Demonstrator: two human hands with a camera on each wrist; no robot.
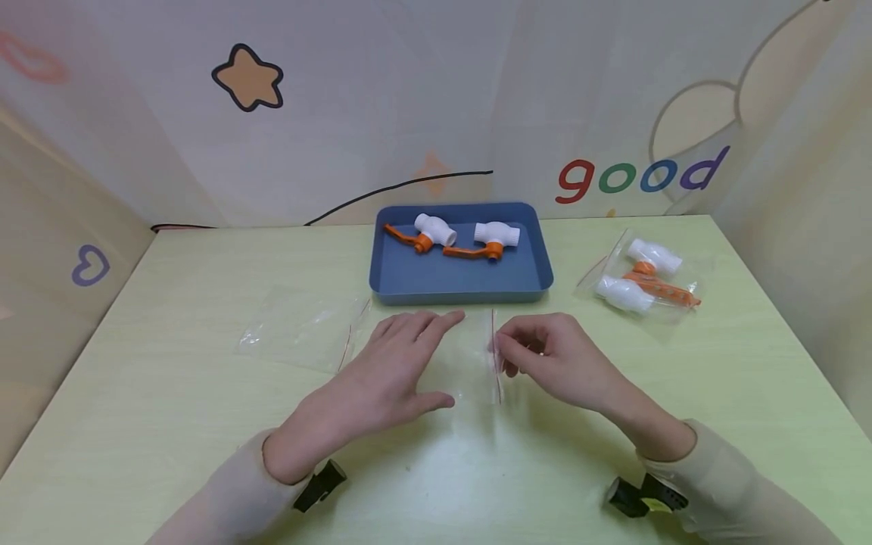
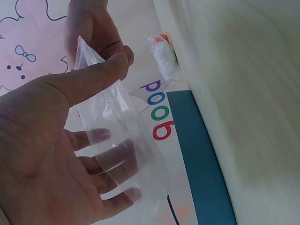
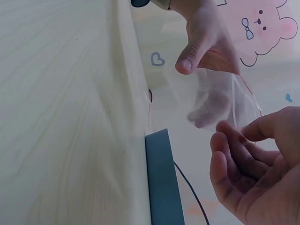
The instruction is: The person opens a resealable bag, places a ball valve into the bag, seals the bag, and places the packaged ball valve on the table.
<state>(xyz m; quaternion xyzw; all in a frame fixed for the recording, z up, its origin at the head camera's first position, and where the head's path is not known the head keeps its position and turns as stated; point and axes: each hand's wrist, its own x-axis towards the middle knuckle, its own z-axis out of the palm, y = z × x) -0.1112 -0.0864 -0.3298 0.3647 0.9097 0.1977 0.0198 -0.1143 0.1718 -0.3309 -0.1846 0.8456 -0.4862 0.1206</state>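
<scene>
My right hand (image 1: pixel 562 363) pinches the red-lined edge of a clear zip bag (image 1: pixel 470 375) between thumb and fingertips, above the table in front of the tray. My left hand (image 1: pixel 381 386) is spread at the bag's other side, fingers fairly straight. In the left wrist view its thumb lies on the near side of the bag (image 2: pixel 110 112) and its other fingers show through the plastic behind it. The right wrist view shows the pinched corner of the bag (image 3: pixel 241 105). No contents are visible in the bag.
A blue tray (image 1: pixel 463 286) at the back holds a white ball valve (image 1: pixel 436 227) with an orange handle and a second valve (image 1: pixel 497 233). Another clear zip bag (image 1: pixel 296 333) lies flat at left. At right lies a bag with two valves (image 1: pixel 627 294).
</scene>
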